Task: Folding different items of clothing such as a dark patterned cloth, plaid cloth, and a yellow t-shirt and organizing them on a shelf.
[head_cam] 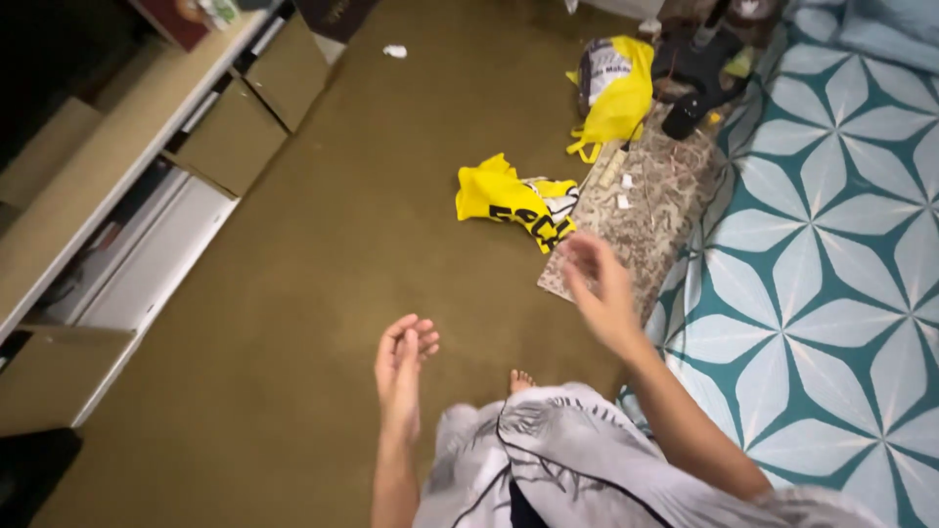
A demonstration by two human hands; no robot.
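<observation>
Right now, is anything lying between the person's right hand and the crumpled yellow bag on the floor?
Nothing visible does. The right hand hangs empty and motion-blurred over the near end of the patterned mat, and the yellow bag lies just beyond it on bare floor. The left hand is open and off to the side.

You had two bare hands in view, the left hand (403,357) and the right hand (599,288), both empty with fingers loosely spread. One bare foot (521,379) showed below them. Two yellow bags lay on the floor (323,284): one crumpled bag (509,200) and one fuller bag (616,93). There was one patterned mat (646,205), one white paper scrap (394,51), and one bed (831,264).
</observation>
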